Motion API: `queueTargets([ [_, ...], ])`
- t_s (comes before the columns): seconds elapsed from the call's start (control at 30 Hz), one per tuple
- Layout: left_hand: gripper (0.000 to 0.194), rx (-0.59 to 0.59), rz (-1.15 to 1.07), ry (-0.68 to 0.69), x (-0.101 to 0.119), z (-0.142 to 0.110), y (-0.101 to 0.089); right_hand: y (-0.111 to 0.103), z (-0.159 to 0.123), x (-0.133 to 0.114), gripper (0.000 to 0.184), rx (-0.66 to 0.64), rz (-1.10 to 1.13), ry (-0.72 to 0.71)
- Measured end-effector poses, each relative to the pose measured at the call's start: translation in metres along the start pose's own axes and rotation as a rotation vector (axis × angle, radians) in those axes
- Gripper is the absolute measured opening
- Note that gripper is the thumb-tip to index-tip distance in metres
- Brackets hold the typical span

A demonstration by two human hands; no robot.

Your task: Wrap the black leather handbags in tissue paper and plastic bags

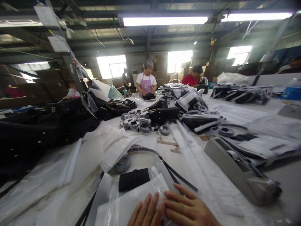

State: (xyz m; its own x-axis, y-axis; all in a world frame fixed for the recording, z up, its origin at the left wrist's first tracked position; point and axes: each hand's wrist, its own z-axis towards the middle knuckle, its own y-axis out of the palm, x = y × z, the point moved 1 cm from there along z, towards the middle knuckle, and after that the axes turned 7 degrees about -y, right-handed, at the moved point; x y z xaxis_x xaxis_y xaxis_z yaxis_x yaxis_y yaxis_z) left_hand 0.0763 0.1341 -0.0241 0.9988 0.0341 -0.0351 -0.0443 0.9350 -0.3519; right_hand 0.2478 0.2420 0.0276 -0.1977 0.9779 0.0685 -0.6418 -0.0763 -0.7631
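Observation:
My left hand (147,211) lies flat, fingers stretched out, on a white sheet in a clear plastic wrapping (128,201) at the bottom middle. Beside it my right hand (185,205) also presses flat on the wrapping, its fingertips close to the left ones. Just beyond the hands a black folded piece (134,179) shows from under the wrapping. A black strap (150,150) curves around the far side of this bundle. What lies beneath the white sheet is hidden.
A grey tape dispenser (237,169) stands at the right. Coiled straps (135,121) and wrapped black bags (164,115) lie ahead. White sheets (103,141) and a pile of black bags (35,131) are at the left. Across the table a person in a purple apron (146,84) handles something black.

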Motion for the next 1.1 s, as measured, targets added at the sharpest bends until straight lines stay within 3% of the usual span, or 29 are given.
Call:
queueTargets([
  [0.07,0.039,0.097,-0.055,-0.056,0.003,-0.005,0.005,0.001,-0.004,-0.002,0.03,0.007,0.001,-0.007],
  [0.13,0.039,0.104,-0.089,-0.073,0.002,-0.008,0.004,-0.001,-0.005,-0.005,0.031,0.019,0.025,0.013],
  [0.3,0.042,-0.278,-0.064,0.106,-0.013,-0.006,-0.02,-0.03,0.012,-0.007,0.047,-0.146,0.395,0.243],
  [0.43,0.047,-0.418,-0.036,0.156,-0.02,-0.001,-0.032,-0.04,0.026,0.0,0.028,-0.132,0.56,0.418],
  [0.6,0.05,-0.471,-0.002,0.216,-0.025,0.004,-0.034,-0.017,0.025,0.003,0.022,-0.087,0.366,0.327],
  [0.77,0.047,-0.508,0.046,0.349,-0.027,0.017,-0.036,-0.015,0.027,-0.001,0.018,-0.171,0.152,0.194],
  [0.97,0.036,-0.46,-0.035,0.073,-0.012,0.03,-0.031,-0.012,0.03,0.005,0.018,-0.222,-0.025,0.039],
  [1.1,0.022,-0.395,-0.121,0.072,-0.009,0.027,-0.022,0.002,0.025,0.009,0.021,-0.161,-0.101,0.006],
])
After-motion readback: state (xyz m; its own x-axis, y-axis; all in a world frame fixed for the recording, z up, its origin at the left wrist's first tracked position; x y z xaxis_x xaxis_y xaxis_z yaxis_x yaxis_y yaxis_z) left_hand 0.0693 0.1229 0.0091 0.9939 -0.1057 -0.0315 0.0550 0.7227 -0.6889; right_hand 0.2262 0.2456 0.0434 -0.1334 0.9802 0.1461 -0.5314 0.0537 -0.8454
